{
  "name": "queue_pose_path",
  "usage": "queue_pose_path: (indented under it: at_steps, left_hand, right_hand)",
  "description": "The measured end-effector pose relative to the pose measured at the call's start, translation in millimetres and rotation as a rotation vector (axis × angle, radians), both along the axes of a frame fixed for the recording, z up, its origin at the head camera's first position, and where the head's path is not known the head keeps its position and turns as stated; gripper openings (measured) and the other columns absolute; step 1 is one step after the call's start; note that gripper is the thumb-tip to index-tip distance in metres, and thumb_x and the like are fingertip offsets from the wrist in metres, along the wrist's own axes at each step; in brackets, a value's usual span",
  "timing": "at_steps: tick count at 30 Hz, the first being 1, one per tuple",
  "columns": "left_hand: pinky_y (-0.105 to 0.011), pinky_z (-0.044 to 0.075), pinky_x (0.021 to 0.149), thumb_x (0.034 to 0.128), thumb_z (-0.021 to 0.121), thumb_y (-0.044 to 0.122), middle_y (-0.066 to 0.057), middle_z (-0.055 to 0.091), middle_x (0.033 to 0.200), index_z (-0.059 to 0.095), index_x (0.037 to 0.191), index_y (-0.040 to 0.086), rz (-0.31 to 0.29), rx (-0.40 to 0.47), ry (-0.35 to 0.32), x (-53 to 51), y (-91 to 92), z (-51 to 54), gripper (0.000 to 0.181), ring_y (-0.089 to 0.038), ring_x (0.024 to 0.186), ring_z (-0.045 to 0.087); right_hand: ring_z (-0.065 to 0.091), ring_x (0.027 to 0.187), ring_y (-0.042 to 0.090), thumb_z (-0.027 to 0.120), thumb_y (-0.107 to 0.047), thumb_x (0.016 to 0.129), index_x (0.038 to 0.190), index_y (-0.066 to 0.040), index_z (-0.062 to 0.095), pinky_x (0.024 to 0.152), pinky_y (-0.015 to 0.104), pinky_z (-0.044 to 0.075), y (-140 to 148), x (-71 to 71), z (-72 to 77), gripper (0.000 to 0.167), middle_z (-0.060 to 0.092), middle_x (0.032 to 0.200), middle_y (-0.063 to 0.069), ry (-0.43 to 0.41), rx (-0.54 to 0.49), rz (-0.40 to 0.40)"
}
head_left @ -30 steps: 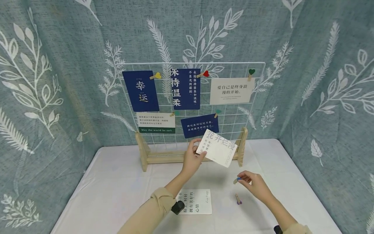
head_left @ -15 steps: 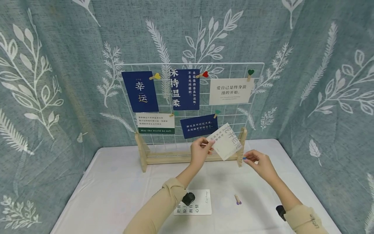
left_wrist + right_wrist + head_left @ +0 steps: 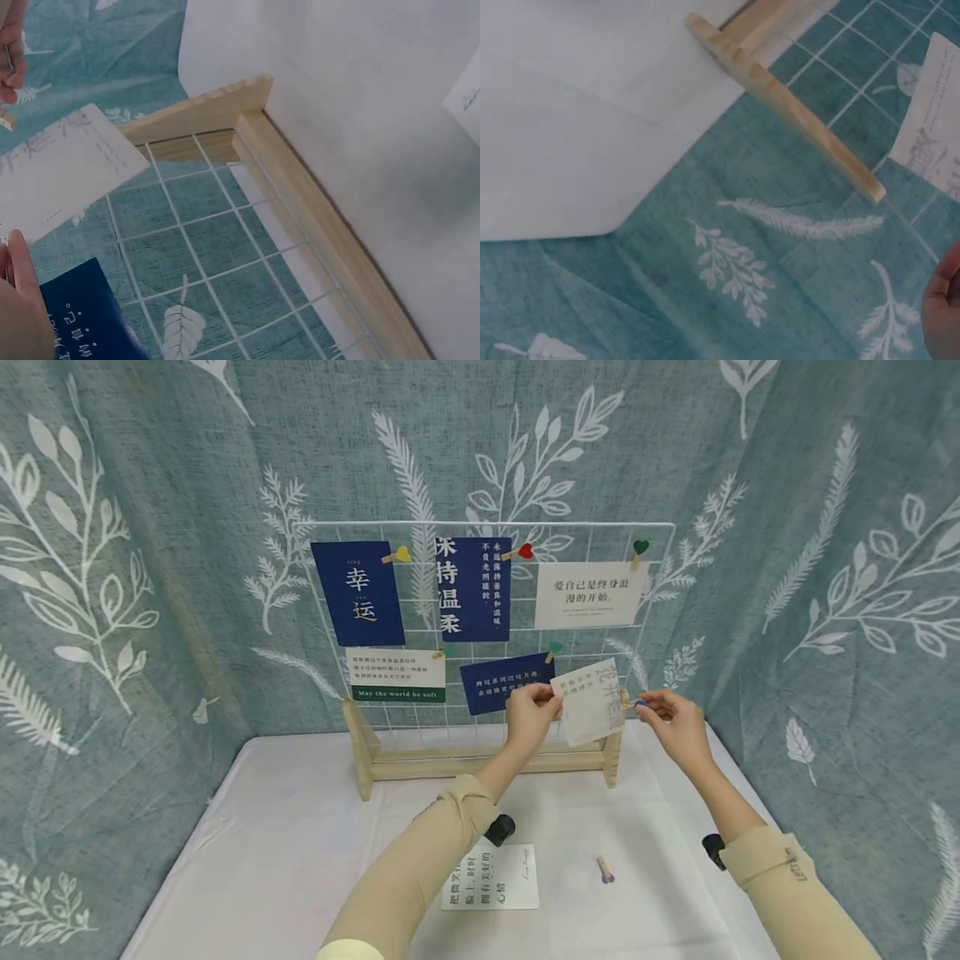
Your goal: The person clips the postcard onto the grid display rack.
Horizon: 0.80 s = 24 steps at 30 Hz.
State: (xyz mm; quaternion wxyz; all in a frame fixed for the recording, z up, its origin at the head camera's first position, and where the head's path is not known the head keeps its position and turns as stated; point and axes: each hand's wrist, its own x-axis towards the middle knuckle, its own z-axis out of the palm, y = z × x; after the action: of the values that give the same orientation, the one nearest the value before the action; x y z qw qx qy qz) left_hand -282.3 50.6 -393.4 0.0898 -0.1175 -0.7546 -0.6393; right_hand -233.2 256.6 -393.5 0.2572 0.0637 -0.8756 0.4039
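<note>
My left hand (image 3: pixel 532 717) pinches a white postcard (image 3: pixel 588 703) by its left edge, holding it slightly tilted before the lower right of the white wire grid (image 3: pixel 487 522). The fingertips of my right hand (image 3: pixel 678 727) pinch a small wooden clothespin (image 3: pixel 628 704) with a blue end, at the card's right edge. Whether its jaws are on the card cannot be made out. In the left wrist view the postcard (image 3: pixel 67 169) overlaps the grid, above a blue card (image 3: pixel 90 311). The right wrist view shows only part of my right hand (image 3: pixel 941 307).
Several cards, including a blue one (image 3: pixel 357 593) and a white one (image 3: pixel 588 596), hang clipped on the grid. Its wooden stand (image 3: pixel 487 766) is on the white-covered table. Nearer lie another white card (image 3: pixel 521 877), partly behind my left sleeve, and a purple-ended clothespin (image 3: pixel 604 870).
Both hands have moved up and forward to the grid's lower right. The postcard has turned and shifted right, and the blue-ended clothespin has come up to its right edge.
</note>
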Motion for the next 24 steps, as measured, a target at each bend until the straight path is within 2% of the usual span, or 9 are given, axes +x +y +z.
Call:
queue_pose_path:
  at_steps: [4,10,16,19,24]
  left_hand:
    - [-0.016,0.054,0.058,0.0848,0.067,0.003,-0.02,0.07,0.081,0.069,0.092,-0.007,0.02,-0.035,0.007,-6.9,8.0,8.7,0.013,-0.021,0.065,0.067]
    - [-0.019,0.053,0.059,0.0824,0.071,0.009,-0.014,0.072,0.081,0.071,0.09,-0.001,0.086,-0.164,0.085,-16.4,18.0,22.7,0.012,-0.021,0.071,0.068]
    - [-0.025,0.053,0.066,0.0844,0.07,0.016,-0.007,0.074,0.084,0.072,0.09,0.005,0.137,-0.287,0.14,-23.9,24.3,35.9,0.013,-0.02,0.076,0.068]
    - [-0.027,0.052,0.069,0.085,0.069,0.018,-0.005,0.074,0.086,0.072,0.091,0.007,0.157,-0.309,0.157,-26.4,25.7,41.0,0.013,-0.019,0.076,0.068]
    - [-0.028,0.053,0.073,0.0853,0.069,0.018,-0.005,0.074,0.088,0.072,0.092,0.006,0.165,-0.308,0.165,-29.1,27.3,45.4,0.014,-0.018,0.078,0.069]
  right_hand:
    - [0.048,0.067,-0.018,0.064,-0.001,0.087,0.098,0.011,0.065,0.062,0.001,0.042,-1,-7.7,9.9,0.017,0.066,0.087,0.028,0.014,-0.039,-0.027]
    - [0.043,0.065,-0.021,0.066,0.0,0.085,0.094,0.012,0.066,0.061,-0.002,0.038,0,-18.6,25.5,0.015,0.067,0.088,0.03,0.071,-0.047,-0.093]
    - [0.048,0.06,-0.021,0.067,0.004,0.082,0.09,0.016,0.065,0.058,-0.001,0.041,3,-32.5,44.8,0.014,0.064,0.093,0.036,0.138,-0.21,-0.125]
    - [0.05,0.057,-0.02,0.067,0.007,0.082,0.088,0.018,0.064,0.058,0.0,0.043,5,-39.1,53.9,0.013,0.063,0.094,0.038,0.176,-0.283,-0.147]
    - [0.049,0.056,-0.02,0.068,0.002,0.083,0.087,0.016,0.065,0.057,0.002,0.042,8,-46.5,68.1,0.015,0.067,0.089,0.031,0.179,-0.258,-0.215]
